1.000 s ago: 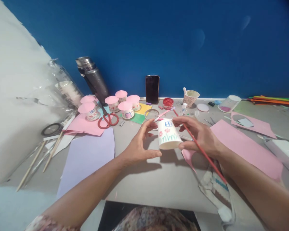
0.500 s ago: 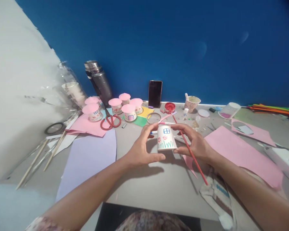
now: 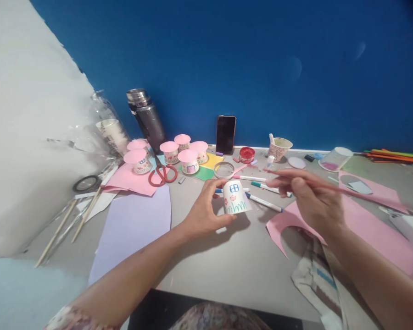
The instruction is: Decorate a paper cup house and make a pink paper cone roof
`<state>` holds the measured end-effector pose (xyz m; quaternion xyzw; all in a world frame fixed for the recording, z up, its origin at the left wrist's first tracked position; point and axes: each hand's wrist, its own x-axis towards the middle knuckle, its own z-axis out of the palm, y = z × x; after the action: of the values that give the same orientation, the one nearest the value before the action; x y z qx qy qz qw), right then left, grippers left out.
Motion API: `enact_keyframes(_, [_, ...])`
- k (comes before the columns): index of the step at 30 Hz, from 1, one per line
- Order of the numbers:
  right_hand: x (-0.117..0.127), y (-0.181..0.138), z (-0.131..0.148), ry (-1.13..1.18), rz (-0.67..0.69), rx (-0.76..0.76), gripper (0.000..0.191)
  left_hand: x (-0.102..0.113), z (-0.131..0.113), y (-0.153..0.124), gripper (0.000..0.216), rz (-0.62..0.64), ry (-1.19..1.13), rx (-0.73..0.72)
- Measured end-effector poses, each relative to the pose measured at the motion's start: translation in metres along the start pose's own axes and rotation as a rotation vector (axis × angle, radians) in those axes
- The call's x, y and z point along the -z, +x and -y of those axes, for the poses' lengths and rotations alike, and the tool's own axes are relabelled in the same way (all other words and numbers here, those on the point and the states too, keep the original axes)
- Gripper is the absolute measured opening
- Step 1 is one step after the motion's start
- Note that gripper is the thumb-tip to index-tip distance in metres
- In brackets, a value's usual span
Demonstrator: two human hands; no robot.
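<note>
Left hand (image 3: 206, 208) pinching an inverted, tilted cup (image 3: 237, 204) above the counter (image 3: 206, 266), at centre dial; right hand (image 3: 318, 206), at its 3 o'clock, gripping a red stick (image 3: 276, 172). A loose pinch could drop the cup; a careless stick sweep could scatter the pens (image 3: 266, 202) between.

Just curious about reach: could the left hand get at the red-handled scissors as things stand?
Probably not right now: the left hand holds the decorated cup, though nothing covers the handles of the red-handled scissors.
</note>
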<state>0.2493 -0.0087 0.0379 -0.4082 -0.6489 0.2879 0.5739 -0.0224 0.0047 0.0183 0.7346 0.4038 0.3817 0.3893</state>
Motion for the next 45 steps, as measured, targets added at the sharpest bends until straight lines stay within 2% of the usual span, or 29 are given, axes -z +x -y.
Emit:
enact_keyframes(3, [0.002,-0.003,0.007,0.054,-0.087,0.014,0.025,0.001,-0.002,0.0,0.07,-0.03,0.039,0.028])
enact_keyframes(10, [0.001,-0.011,0.016,-0.022,0.014,0.06,0.023,0.002,-0.003,0.0,0.066,-0.052,0.048,0.032])
enact_keyframes(13, [0.0,-0.012,0.017,-0.072,0.031,0.108,0.022,0.002,-0.004,0.0,0.067,-0.051,0.047,0.038])
enact_keyframes(20, [0.0,-0.01,0.019,-0.055,0.082,0.14,0.024,0.001,-0.007,0.0,0.067,-0.037,0.056,0.035])
enact_keyframes(26, [0.0,-0.009,0.022,-0.127,0.115,0.149,0.026,0.001,-0.005,0.0,0.068,-0.037,0.051,0.022])
enact_keyframes(45, [-0.001,-0.008,0.02,-0.134,0.067,0.15,0.027,0.001,-0.006,-0.001,0.068,-0.007,-0.01,0.057])
